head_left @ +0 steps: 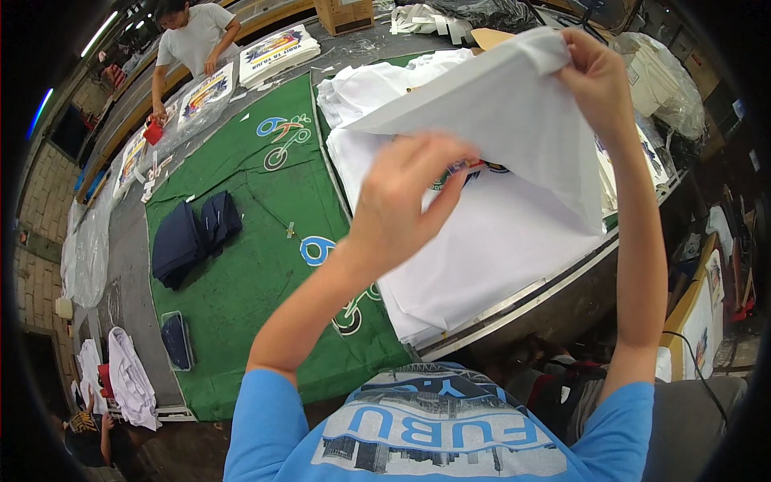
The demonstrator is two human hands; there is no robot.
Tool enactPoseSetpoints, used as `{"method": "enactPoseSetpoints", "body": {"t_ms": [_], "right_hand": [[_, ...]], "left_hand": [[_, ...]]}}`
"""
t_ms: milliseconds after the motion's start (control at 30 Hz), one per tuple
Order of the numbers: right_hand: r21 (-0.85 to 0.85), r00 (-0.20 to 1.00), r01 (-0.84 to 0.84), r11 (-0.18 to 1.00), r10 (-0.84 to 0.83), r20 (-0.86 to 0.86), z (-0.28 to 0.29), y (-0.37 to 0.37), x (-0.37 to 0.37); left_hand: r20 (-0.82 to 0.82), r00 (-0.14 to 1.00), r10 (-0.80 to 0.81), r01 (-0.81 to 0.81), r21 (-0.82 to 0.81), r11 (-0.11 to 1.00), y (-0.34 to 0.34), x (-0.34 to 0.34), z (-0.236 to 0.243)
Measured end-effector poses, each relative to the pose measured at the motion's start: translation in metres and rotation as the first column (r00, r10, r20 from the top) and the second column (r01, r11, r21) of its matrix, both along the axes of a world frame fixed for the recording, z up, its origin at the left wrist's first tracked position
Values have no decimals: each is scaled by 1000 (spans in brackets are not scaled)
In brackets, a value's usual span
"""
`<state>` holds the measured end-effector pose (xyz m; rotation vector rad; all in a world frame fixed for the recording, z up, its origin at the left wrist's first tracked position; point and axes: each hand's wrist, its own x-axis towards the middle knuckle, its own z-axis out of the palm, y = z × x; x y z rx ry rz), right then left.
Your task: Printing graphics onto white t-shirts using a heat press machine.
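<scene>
- Nearest the camera is the person's blue T-shirt (438,430), its grey-and-dark chest print seen upside down at the lower edge of the head view.
- Beyond it, the right hand (598,80) is raised high with its grip closed on the upper edge of a white cloth panel (514,108), thumb against fingers. Held by that edge, the panel slopes down like a tent, probably to keep its upper part off the layers below.
- The left hand (405,193), blurred, reaches across in front of the panel with thumb and fingers curved. I cannot tell whether its grip is closed on any cloth.
- Just beyond its fingertips shows part of a coloured emblem (491,167), mostly hidden by the hand and folds.
- Below the panel spreads a white cloth stack (474,269), near the metal edging (514,309) of the surface (124,277), apparently placed for easy reach.
- Left of the stack, a green printed cloth (249,313) covers part of the surface, perhaps as a clean underlay. Folded navy cloth (181,245) lies on it, with a navy piece in a clear sleeve (176,341) nearer the person.
- At the far left, a co-worker in white (197,40) leans over printed white panels (207,95), one hand at a red object (152,131); beside them sits a neat printed pile (281,58), seemingly squared to keep the prints flat.
</scene>
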<state>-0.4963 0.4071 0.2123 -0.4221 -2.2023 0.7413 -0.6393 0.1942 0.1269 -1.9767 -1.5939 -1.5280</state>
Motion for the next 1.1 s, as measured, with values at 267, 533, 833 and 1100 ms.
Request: {"method": "enactPoseSetpoints", "body": {"t_ms": [267, 533, 833, 1100], "right_hand": [[-52, 992, 26, 998, -33, -125, 16, 107, -24], [-79, 973, 212, 974, -218, -71, -1, 167, -44], [-132, 955, 249, 959, -266, -129, -17, 221, -42], [-252, 882, 440, 862, -467, -58, -64, 273, -37]], "left_hand": [[14, 969, -248, 179, -731, 659, -84, 30, -158], [102, 955, -277, 251, -774, 581, -99, 42, -177], [275, 918, -285, 380, -817, 434, -96, 36, -176], [323, 856, -403, 471, -809, 353, -92, 24, -171]]}}
